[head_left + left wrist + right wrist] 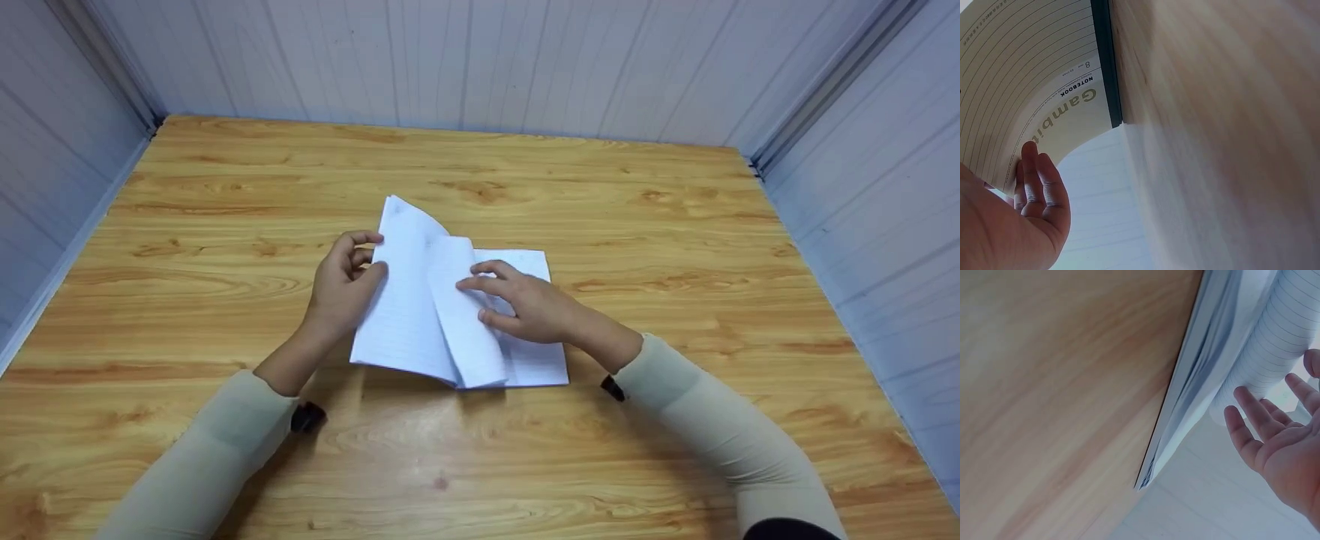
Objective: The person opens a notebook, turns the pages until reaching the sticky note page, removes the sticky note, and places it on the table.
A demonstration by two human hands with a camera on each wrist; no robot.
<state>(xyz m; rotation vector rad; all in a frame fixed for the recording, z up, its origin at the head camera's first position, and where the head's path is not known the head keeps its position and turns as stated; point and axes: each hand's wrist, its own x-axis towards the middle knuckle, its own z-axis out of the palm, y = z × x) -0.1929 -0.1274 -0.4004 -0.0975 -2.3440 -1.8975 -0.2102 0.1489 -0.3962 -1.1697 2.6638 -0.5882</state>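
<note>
A notebook point(401, 307) with lined white pages lies spread on the wooden table, its left half lifted. My left hand point(343, 281) grips that half at its outer edge, thumb on the page and fingers behind. From the left wrist view, the tan cover point(1010, 95) reads "Gambit NOTEBOOK" and has a dark spine strip point(1107, 67). In the middle a loose page point(465, 315) stands up and curls over toward the right. My right hand point(536, 304) is at this curled page with fingers spread and slightly bent, fingertips right at its surface. Under that hand rests the right half of the notebook.
The wood-grain table point(660, 225) extends around the notebook on every side. Pale panelled walls point(465, 67) close off the back, left and right. A small black object point(307, 417) shows at the left wrist, another point(613, 388) at the right wrist.
</note>
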